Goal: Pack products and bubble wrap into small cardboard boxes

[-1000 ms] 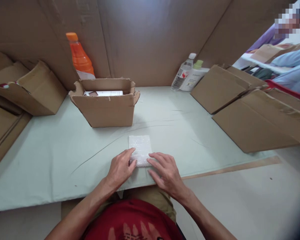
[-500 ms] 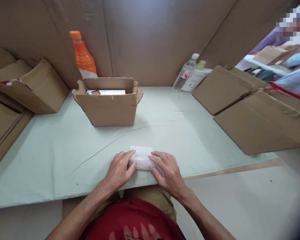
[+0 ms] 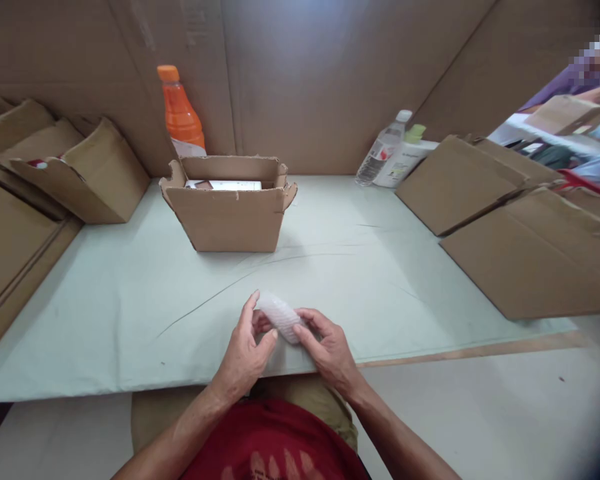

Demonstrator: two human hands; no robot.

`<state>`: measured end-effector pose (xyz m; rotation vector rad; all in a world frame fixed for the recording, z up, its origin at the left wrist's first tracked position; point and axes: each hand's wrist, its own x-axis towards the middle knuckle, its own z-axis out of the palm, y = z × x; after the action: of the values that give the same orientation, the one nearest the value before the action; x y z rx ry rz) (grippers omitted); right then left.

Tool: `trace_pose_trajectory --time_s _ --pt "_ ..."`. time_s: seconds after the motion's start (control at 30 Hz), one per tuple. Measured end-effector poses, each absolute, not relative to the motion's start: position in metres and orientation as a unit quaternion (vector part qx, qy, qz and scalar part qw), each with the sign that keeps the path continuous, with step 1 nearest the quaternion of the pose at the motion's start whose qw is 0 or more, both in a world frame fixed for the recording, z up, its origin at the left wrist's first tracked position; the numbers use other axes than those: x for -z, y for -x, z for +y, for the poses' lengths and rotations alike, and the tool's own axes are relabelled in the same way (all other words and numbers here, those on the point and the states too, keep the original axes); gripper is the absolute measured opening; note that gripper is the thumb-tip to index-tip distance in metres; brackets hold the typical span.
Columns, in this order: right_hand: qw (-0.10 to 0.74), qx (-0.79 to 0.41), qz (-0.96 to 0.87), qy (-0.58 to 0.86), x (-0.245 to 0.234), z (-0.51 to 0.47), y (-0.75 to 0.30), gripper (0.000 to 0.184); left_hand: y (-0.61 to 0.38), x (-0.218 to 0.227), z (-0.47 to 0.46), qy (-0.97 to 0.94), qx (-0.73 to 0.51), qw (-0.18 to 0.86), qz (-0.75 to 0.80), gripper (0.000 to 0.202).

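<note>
A small white bubble-wrap bundle [image 3: 280, 316] is rolled up and held just above the pale green table cover [image 3: 130, 293] near its front edge. My left hand [image 3: 245, 350] grips the bundle's left end with thumb and fingers. My right hand [image 3: 327, 347] pinches its right end. Beyond them stands an open cardboard box [image 3: 230, 210] with a white flat item inside.
An orange bottle [image 3: 180, 117] stands behind the box against the cardboard wall. A clear bottle [image 3: 384, 150] and a white bottle [image 3: 403, 160] lie at the back right. Cardboard boxes sit at the left [image 3: 80, 173] and right [image 3: 520, 227]. Another person is at the far right.
The bubble wrap lay flat under both hands a second ago; it has been rolled toward me into a tight bundle and lifted off the table.
</note>
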<state>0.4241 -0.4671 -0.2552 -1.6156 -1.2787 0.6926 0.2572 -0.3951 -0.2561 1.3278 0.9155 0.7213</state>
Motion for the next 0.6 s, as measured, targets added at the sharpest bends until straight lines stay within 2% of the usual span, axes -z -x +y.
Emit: trace_pose_trajectory --time_s 0.07,0.17,0.3,0.33,0.47,0.6 --pt "0.465 -0.324 -0.520 0.639 0.253 -0.468 -0.419 0.022 -0.262 0.254 -0.397 -0.567 -0.323 0.645 0.397 0.074" --pt "0.458 -0.309 -0.542 0.633 0.245 -0.469 -0.425 0.024 -0.263 0.249 -0.397 -0.603 -0.323 0.598 0.418 0.076" --pt "0.469 -0.306 -0.564 0.607 0.226 -0.465 -0.439 0.044 -0.261 0.244 -0.397 -0.711 -0.277 0.520 0.383 0.077" --pt "0.468 -0.311 -0.569 0.600 0.222 -0.463 -0.440 0.044 -0.261 0.244 -0.398 -0.733 -0.266 0.510 0.364 0.076" --pt "0.490 -0.329 -0.529 0.609 0.217 -0.454 -0.439 0.018 -0.263 0.243 -0.397 -0.739 -0.272 0.518 0.335 0.079" --pt "0.532 -0.357 -0.455 0.618 0.224 -0.448 -0.442 0.021 -0.263 0.246 -0.389 -0.693 -0.269 0.585 0.324 0.078"
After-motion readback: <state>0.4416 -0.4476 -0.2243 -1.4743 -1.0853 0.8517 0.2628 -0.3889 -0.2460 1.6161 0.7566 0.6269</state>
